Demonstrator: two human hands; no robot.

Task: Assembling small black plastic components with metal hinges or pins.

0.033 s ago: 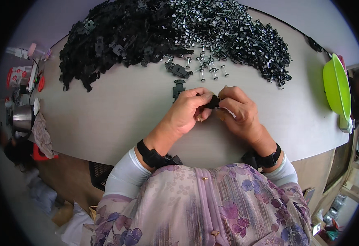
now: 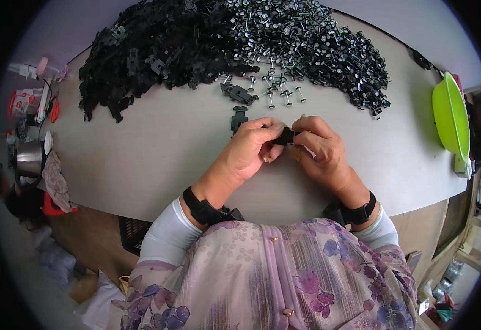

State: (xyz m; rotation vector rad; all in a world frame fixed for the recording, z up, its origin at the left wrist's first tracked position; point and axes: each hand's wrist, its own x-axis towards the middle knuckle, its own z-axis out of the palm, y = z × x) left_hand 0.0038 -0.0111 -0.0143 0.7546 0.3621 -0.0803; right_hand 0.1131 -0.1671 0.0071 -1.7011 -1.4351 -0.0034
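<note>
Over the middle of the table, my left hand (image 2: 251,149) pinches a black plastic toy-car chassis (image 2: 285,137) between thumb and fingers. My right hand (image 2: 326,152) closes its fingertips on the chassis's right end; whether a wheel axle is also between them is hidden. Just beyond my left fingers a dark chassis (image 2: 239,119) lies on the tabletop, and farther off another chassis (image 2: 238,94) rests at an angle. Several loose wheel axles (image 2: 288,98), metal rods with a small wheel at each end, are scattered beside it.
A large heap of black chassis (image 2: 141,66) covers the back left; a heap of wheel axles (image 2: 312,44) adjoins it on the right. At the right edge stands a green basin (image 2: 450,118). A metal kettle (image 2: 30,158) and a crumpled cloth (image 2: 56,181) are at the left edge.
</note>
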